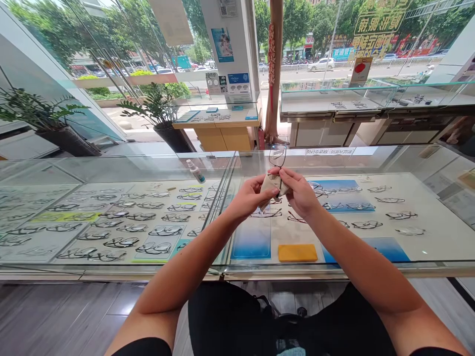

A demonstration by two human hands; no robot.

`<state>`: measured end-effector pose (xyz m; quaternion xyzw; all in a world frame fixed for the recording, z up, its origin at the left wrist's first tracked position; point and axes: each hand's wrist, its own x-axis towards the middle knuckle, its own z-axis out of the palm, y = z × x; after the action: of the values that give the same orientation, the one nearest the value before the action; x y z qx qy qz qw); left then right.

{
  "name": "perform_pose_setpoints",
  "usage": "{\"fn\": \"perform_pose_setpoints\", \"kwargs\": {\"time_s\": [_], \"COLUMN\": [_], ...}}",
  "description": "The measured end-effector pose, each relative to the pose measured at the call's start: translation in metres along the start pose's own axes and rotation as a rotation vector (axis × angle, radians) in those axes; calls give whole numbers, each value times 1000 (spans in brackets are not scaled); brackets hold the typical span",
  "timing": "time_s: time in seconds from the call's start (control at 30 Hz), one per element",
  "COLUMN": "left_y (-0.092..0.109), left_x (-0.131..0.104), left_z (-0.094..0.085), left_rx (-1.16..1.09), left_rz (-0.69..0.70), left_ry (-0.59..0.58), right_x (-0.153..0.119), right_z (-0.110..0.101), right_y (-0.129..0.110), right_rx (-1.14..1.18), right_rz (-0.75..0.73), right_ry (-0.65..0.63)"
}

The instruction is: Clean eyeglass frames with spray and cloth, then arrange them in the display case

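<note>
We have thin-rimmed eyeglasses point(277, 155) above the glass tabletop point(352, 266): left hand point(254, 192) pinching a beige cloth point(268, 183) against them, right hand point(298, 189) pinching both. Likely light, springy, fragile; lenses probably slick. We'd hold by bridge or rim, not bare lens.

Gold Chinese lettering point(379, 23) stands on the right-hand window point(419, 47); its framed line appears to read 隐形眼镜 (the characters look reversed from indoors), while the lines around it cannot be made out. The pillar point(243, 39) bears a QR code point(223, 9), a blue poster point(222, 44) and smaller notices point(238, 79), their print too small to read. Characters point(328, 152) along the glass counter point(389, 163), a bottle label point(199, 176) and a street sign point(343, 53) are likewise illegible.
</note>
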<state>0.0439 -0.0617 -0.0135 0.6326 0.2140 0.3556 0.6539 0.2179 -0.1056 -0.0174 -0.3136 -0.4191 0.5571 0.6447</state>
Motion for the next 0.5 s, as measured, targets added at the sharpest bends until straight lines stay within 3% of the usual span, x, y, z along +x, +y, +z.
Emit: {"fn": "perform_pose_setpoints", "kwargs": {"time_s": [0.23,0.5], "left_y": [-8,-17], "left_x": [1,3], "left_z": [1,0], "left_rx": [-62,11], "left_rz": [54,110], "left_ry": [26,96], "right_x": [-1,-1], "right_z": [3,3], "right_y": [1,5], "right_rx": [33,70], "right_rz": [44,76], "right_ry": [-12,25]}}
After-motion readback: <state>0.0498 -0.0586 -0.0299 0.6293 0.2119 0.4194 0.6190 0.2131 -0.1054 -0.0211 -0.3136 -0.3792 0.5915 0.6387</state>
